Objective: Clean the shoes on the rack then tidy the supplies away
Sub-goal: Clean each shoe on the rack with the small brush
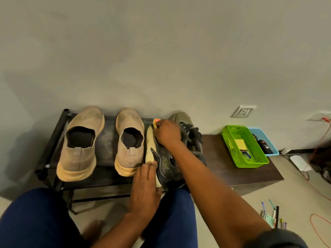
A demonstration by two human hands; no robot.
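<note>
Here the dark sneaker [163, 162] lies tipped on its side on the rack [107, 145], between both hands: the left hand [145, 190] presses flat, fingers straight, against its pale sole, while the right hand [167, 132] grips an orange-tipped tool [156, 122] at its toe.

Left hand [145, 187] steadies tipped dark sneaker [163, 163]; right hand [167, 132] scrubs sole

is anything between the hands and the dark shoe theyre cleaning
Nothing visible. The dark shoe lies tipped on its side on the rack. The left hand rests straight-fingered against its pale sole near the heel, and the right hand is already on it near the toe, holding a small orange-tipped object.
</note>
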